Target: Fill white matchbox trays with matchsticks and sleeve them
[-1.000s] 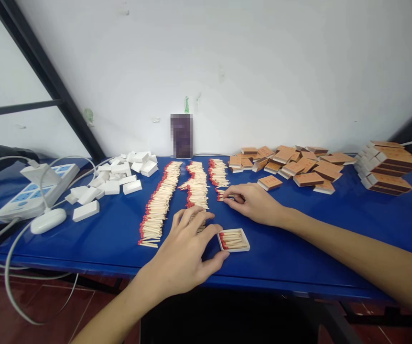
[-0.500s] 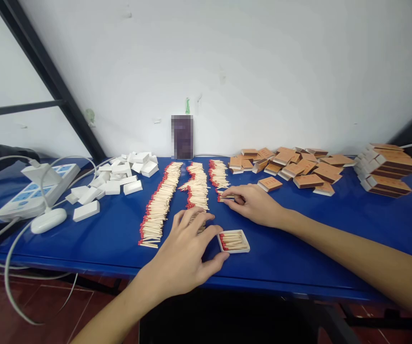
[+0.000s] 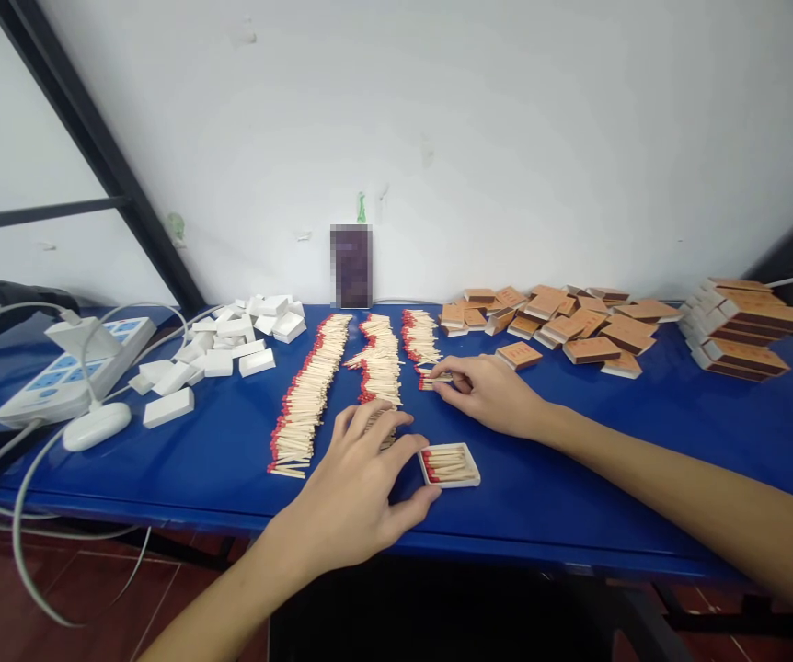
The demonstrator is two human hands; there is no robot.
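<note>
A small white matchbox tray [image 3: 450,464] holding red-tipped matches lies on the blue table [image 3: 576,460] near its front edge. My left hand [image 3: 359,483] rests flat beside it, fingers spread, thumb tip touching the tray's left side, fingertips on the near end of the middle row of matches [image 3: 378,360]. My right hand [image 3: 489,393] is farther back, pinching a few matches [image 3: 432,379] at the near end of the right row [image 3: 419,333]. A longer left row of matches [image 3: 306,391] lies to the left.
White inner trays [image 3: 224,349] are heaped at the back left. Orange matchbox sleeves [image 3: 562,322] are scattered at the back right, with a neat stack [image 3: 741,333] at the far right. A power strip [image 3: 72,366], white adapter [image 3: 97,425] and cables occupy the left end.
Almost nothing has changed. My right hand's fingers shifted slightly on the matches at the end of the right row; my left hand stayed by the tray.
</note>
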